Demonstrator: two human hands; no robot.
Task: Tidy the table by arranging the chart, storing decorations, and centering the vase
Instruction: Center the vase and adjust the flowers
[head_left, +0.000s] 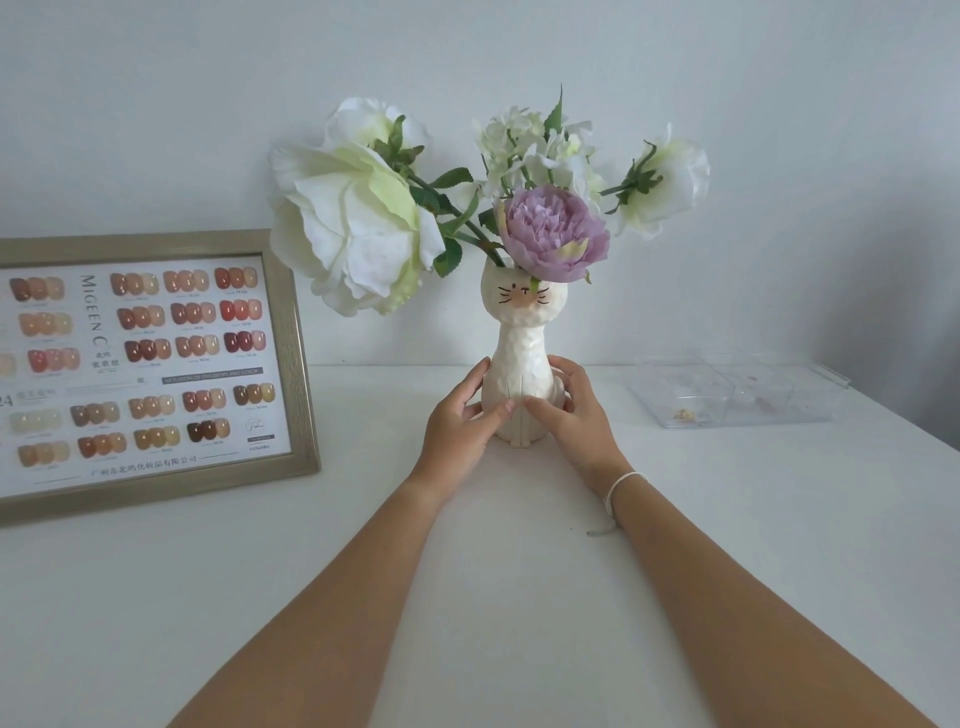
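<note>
A cream cat-shaped vase stands upright on the white table, near the wall and about mid-width. It holds white flowers and one purple flower. My left hand wraps its lower body from the left, and my right hand from the right, thumbs meeting at the front. A framed nail-colour chart leans against the wall at the left. A clear plastic compartment box lies at the right with a small gold decoration in a front compartment.
The white wall rises directly behind the vase and chart. The table's right edge slants away past the clear box. A white string bracelet circles my right wrist.
</note>
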